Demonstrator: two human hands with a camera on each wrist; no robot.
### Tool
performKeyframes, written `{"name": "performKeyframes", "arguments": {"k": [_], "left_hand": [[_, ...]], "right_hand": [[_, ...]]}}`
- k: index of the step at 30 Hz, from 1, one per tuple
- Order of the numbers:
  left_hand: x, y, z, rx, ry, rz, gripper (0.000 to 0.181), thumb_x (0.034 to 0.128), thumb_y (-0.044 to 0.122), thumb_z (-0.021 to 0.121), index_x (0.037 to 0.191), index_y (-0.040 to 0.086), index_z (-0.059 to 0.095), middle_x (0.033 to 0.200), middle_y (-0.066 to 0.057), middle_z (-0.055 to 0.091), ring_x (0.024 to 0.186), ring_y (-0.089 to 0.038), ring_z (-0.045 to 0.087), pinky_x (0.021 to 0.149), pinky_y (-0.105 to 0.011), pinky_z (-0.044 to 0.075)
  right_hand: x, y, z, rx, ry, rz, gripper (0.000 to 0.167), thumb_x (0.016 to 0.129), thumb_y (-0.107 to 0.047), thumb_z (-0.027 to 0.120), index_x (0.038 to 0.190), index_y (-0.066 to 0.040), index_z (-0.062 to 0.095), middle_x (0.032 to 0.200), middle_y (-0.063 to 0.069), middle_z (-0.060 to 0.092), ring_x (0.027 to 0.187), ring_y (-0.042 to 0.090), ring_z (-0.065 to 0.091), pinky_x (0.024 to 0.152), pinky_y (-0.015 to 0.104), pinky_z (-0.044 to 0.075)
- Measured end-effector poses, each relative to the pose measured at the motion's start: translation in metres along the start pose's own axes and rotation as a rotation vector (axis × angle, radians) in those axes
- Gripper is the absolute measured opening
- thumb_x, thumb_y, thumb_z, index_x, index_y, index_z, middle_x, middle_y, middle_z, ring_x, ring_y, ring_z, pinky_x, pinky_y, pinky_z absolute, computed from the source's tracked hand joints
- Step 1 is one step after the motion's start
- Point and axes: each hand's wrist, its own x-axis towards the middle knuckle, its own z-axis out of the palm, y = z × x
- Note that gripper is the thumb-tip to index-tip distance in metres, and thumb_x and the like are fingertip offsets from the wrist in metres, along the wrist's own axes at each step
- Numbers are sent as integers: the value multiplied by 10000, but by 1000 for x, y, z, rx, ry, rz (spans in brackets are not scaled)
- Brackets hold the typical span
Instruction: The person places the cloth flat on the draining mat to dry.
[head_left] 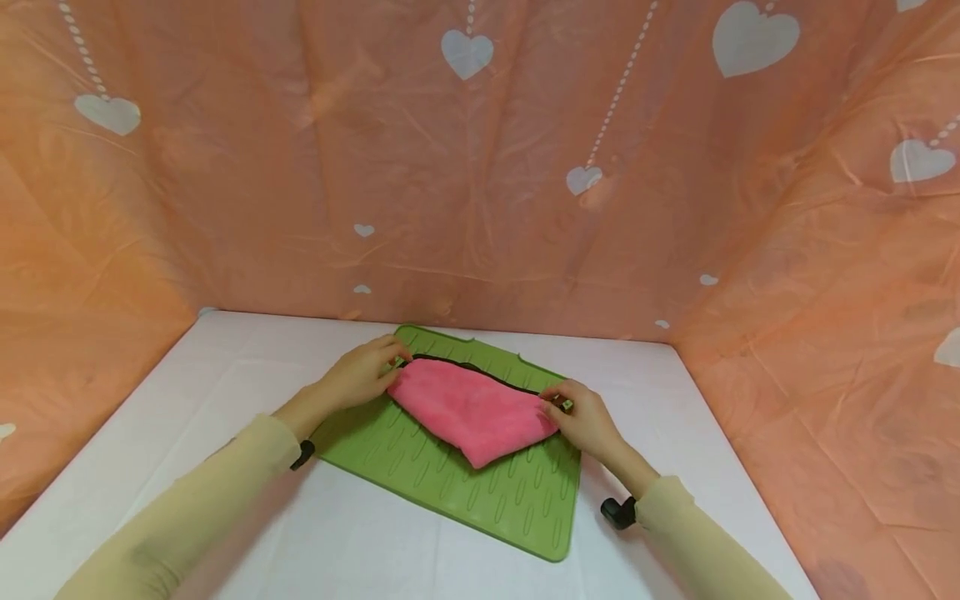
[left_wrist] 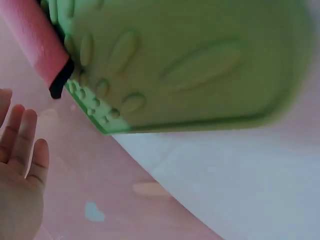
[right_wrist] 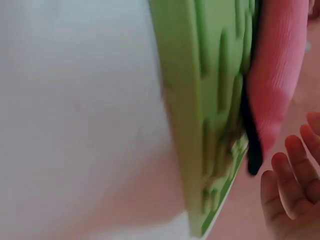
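On the white tabletop (head_left: 337,546), a green mat (head_left: 517,510) with raised oval ribs lies at a slant, and a pink cloth (head_left: 468,408) sits across its middle. The cloth is broad along its far side, where a black edging (head_left: 471,367) runs, and narrows to a blunt point toward the person. The left hand (head_left: 365,369) is at the left corner and the right hand (head_left: 583,417) at the right; each appears to pinch its corner lightly between thumb and forefinger, though neither wrist view shows the pinch itself. Other fingers part-spread and gently bent, clear of the cloth's black-edged end in both wrist views. Arms in pale sleeves (head_left: 191,492), a dark strap-on device (head_left: 619,512) at the right wrist. Behind and to both sides hangs an orange curtain (head_left: 390,150), printed with white hearts, some on dotted strings.
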Motion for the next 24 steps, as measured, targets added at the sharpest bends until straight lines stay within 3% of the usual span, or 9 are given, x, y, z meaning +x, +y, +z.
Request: {"name": "performKeyframes", "arguments": {"k": [4, 13, 20, 24], "left_hand": [[-11, 5, 1, 21, -15, 80, 175, 953, 73, 752, 1123, 40, 725, 1117, -70, 686, 1001, -249, 688, 862, -432, 575], [-22, 9, 14, 101, -105, 251, 197, 893, 113, 832, 1055, 115, 721, 1056, 8, 675, 990, -190, 655, 882, -390, 563], [-22, 7, 22, 155, -153, 264, 191, 880, 91, 839, 1032, 138, 734, 1059, 13, 671, 1023, -201, 647, 914, -420, 543], [-19, 6, 23, 166, -155, 260, 186, 881, 84, 836, 1025, 145, 737, 1054, 17, 669, 1013, -196, 648, 890, -419, 547]], "right_hand": [[-9, -15, 5, 14, -45, -103, 99, 932, -94, 782, 1029, -74, 775, 988, -2, 702, 788, 103, 601, 678, 268, 525], [-24, -40, 24, -20, -184, -226, 108, 948, -186, 783, 1052, -163, 769, 1061, -53, 697, 1026, 153, 647, 886, 356, 556], [-25, -48, 34, -56, -300, -241, 198, 921, -238, 821, 1103, -176, 773, 1138, -51, 677, 1102, 165, 603, 927, 348, 539], [-21, -46, 36, -83, -313, -264, 178, 920, -224, 821, 1088, -178, 786, 1105, -53, 678, 1090, 163, 602, 936, 345, 533]]}}
